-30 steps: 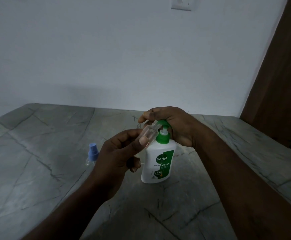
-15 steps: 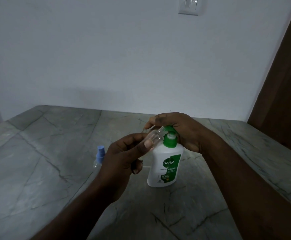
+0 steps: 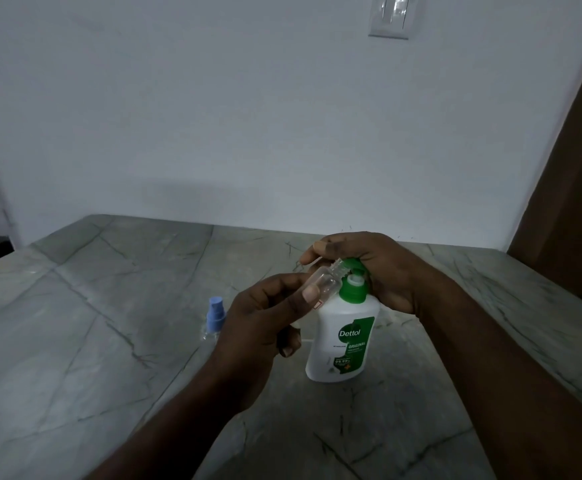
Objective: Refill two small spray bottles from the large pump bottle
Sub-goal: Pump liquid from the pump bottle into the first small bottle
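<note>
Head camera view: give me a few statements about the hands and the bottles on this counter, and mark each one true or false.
1. The small clear plastic bottle with the blue spray cap stands on the grey marble counter, left of the left hand. True.
2. The left hand holds a small clear uncapped bottle tilted, with its neck toward the green pump head. True.
3. The right hand lies flat on the counter. False: its fingers curl over the green pump head.
4. The white plastic pump bottle lies on its side. False: it stands upright on the counter.
</note>
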`<action>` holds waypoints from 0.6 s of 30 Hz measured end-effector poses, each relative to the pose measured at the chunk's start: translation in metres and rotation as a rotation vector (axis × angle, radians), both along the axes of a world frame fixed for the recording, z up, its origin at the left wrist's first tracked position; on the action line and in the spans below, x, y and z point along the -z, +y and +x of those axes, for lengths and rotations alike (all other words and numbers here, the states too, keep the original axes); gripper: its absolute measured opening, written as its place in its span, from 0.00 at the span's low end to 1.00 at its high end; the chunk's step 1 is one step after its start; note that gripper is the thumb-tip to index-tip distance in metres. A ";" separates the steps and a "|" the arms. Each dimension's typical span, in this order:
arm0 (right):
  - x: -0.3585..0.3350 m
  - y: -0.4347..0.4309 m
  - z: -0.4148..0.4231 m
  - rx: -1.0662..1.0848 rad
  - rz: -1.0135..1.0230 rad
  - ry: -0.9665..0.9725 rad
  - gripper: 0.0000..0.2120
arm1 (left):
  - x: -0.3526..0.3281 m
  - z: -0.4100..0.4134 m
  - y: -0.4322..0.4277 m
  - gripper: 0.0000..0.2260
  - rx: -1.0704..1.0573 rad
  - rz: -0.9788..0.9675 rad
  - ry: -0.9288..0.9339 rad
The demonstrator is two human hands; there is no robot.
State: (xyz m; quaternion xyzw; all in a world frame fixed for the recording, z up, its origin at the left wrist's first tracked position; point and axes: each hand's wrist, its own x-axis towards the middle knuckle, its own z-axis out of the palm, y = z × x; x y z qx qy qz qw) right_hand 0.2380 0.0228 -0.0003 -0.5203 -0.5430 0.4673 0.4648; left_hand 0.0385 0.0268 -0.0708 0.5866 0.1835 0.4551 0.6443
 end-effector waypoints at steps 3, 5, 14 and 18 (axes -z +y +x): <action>0.001 0.001 0.001 -0.006 -0.010 -0.019 0.13 | 0.000 0.000 0.000 0.16 -0.003 0.003 0.001; 0.003 0.001 0.002 -0.010 -0.022 -0.038 0.15 | 0.001 -0.001 0.000 0.13 -0.007 0.004 0.007; 0.003 0.002 -0.001 0.013 0.027 -0.038 0.18 | -0.001 -0.003 -0.001 0.14 -0.001 0.008 -0.008; 0.000 0.001 -0.003 0.029 0.055 -0.066 0.17 | -0.002 -0.003 0.000 0.11 0.007 0.004 -0.011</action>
